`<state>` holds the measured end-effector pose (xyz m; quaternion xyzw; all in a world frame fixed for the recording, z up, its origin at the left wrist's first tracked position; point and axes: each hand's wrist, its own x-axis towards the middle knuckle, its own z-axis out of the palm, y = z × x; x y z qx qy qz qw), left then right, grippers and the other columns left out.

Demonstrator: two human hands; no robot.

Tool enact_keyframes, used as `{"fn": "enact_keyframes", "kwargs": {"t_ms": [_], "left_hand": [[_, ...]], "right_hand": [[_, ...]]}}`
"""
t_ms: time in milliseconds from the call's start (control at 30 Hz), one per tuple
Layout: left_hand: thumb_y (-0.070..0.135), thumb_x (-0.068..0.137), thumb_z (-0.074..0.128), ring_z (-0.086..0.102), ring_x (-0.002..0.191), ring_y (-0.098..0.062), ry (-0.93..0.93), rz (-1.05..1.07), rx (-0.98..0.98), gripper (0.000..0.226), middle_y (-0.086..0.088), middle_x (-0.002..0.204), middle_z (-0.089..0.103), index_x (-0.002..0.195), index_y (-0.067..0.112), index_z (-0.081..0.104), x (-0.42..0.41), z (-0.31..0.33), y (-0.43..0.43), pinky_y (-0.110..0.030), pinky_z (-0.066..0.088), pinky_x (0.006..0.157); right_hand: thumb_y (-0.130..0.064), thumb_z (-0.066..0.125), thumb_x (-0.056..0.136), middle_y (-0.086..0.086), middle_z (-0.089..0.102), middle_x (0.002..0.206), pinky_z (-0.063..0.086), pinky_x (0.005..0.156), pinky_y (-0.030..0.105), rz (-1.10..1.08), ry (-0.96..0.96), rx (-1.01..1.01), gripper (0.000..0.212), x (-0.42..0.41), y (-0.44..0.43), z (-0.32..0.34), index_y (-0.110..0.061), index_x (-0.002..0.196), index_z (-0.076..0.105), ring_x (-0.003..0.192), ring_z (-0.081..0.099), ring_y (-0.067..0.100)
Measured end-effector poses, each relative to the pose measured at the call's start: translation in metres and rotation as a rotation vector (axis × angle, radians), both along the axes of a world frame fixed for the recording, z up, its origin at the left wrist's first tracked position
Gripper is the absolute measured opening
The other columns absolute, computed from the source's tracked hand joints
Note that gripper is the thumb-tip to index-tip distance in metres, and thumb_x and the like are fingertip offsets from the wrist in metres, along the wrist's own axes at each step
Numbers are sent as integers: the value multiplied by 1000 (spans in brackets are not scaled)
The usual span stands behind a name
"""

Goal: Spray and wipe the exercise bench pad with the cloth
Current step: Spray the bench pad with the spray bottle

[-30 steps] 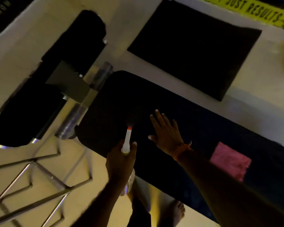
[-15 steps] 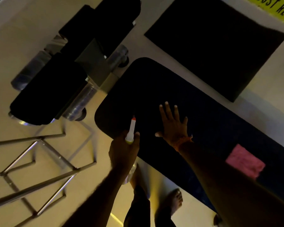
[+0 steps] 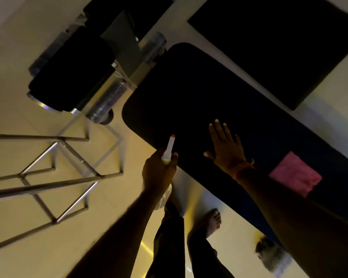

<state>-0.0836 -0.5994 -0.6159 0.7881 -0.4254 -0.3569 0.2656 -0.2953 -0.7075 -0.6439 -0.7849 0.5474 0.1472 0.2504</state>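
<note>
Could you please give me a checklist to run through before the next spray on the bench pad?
1. Grip of left hand on spray bottle: ok.
2. Its nozzle points over the bench pad: ok.
3. Flat right hand holds nothing, rests on pad: ok.
4. The pink cloth lies on the pad, untouched: ok.
5. Pad wetted by spray: cannot tell, too dark.
</note>
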Motion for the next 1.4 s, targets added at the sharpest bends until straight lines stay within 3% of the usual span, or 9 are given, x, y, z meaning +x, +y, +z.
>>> {"fn": "enact_keyframes", "kwargs": {"t_ms": [133, 267, 433, 633, 900, 967, 1067, 1233, 1400], "left_hand": [[39, 95, 70, 56, 55, 2, -48, -89, -14, 21, 19, 58, 53, 81, 29, 58, -41, 3, -1, -8, 36, 52], [33, 94, 72, 69, 81, -21, 70, -165, -75, 20, -1, 83, 71, 96, 14, 69, -89, 7, -10, -37, 56, 68], [37, 93, 71, 63, 72, -15, -40, -220, -70, 18, 10, 72, 59, 84, 24, 63, -138, 12, -26, -24, 39, 60], [35, 93, 73, 70, 84, -29, -59, -279, -115, 23, -7, 84, 72, 96, 12, 72, -174, 17, -23, -32, 50, 68], [38, 95, 69, 69, 83, -31, -98, -281, -35, 27, -9, 82, 70, 94, 11, 70, -156, 19, 18, -37, 52, 67], [38, 96, 68, 69, 84, -29, -54, -281, -1, 27, -8, 81, 70, 96, 11, 70, -146, 21, 31, -34, 45, 65], [39, 95, 68, 66, 80, -29, -215, -273, 39, 27, -7, 82, 70, 98, 12, 71, -131, 24, 53, -29, 35, 62], [34, 95, 67, 55, 65, -20, -183, -308, 92, 18, 11, 66, 54, 85, 20, 62, -109, 24, 88, -25, 30, 54], [35, 96, 62, 55, 63, -20, -249, -342, 125, 26, 10, 62, 51, 74, 25, 52, -97, 21, 120, -30, 36, 59]], "right_hand": [[-53, 63, 94, 5, -8, 174, 19, 125, 61, -84, 49, 8, 103, -44, 26, -1, -17, 165, -2, 161, -4, 28], [-52, 66, 92, 6, -5, 174, 16, 126, 61, -153, 66, 20, 104, -84, 48, 0, -15, 165, 1, 161, -1, 28], [-51, 69, 91, 6, -6, 174, 12, 127, 57, -245, 76, 34, 106, -117, 65, -3, -14, 165, 2, 161, -1, 28], [-47, 66, 94, 4, -12, 173, 8, 128, 55, -278, 22, 63, 102, -137, 82, -1, -16, 165, -1, 161, -5, 27], [-45, 63, 97, 7, -14, 173, 4, 128, 58, -272, -35, 118, 99, -142, 100, 9, -15, 165, -3, 160, -8, 29], [-46, 64, 97, 7, -13, 173, 4, 128, 59, -259, -42, 117, 99, -137, 107, 10, -15, 165, -2, 160, -7, 30], [-46, 64, 96, 7, -11, 173, 6, 127, 59, -239, -44, 105, 100, -127, 119, 9, -15, 165, -1, 160, -5, 30], [-49, 63, 96, 10, -6, 173, 11, 127, 59, -186, -15, 56, 98, -114, 141, 7, -12, 165, 2, 160, -1, 32], [-49, 61, 98, 10, -5, 173, 9, 128, 57, -167, 14, 30, 96, -108, 161, 6, -12, 165, 3, 160, 0, 31]]}}
